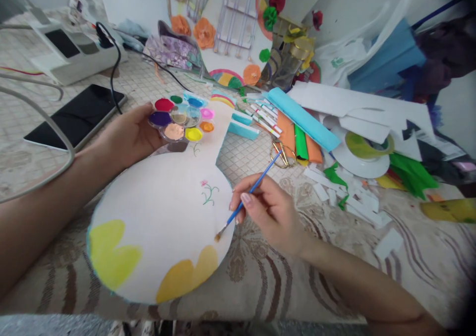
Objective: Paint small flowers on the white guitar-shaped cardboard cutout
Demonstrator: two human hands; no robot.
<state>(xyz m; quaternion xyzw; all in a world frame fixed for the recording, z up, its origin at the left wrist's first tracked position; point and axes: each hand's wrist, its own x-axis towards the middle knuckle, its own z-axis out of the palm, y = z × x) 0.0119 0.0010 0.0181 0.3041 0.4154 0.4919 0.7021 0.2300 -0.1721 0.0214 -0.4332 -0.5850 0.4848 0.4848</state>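
My left hand [128, 137] is closed around a round paint palette [181, 118] with several coloured wells, held above the narrow neck of a white guitar-shaped cutout [163, 212]. My right hand [266, 212] pinches a thin blue paintbrush [247, 197]. Its bristle tip rests on the cutout's right rim, just above an orange painted petal shape [188, 275]. A yellow painted shape [109, 254] fills the cutout's lower left, and a small pink flower with a green stem [208, 192] is drawn near the middle.
A black tablet [76, 115] and a white power strip [74, 51] with a cable lie at the left. Scissors [283, 153], markers [265, 118], coloured paper sheets [301, 128], tape rolls [366, 150] and paper scraps [353, 197] crowd the right. Paper flowers [204, 32] decorate a board behind.
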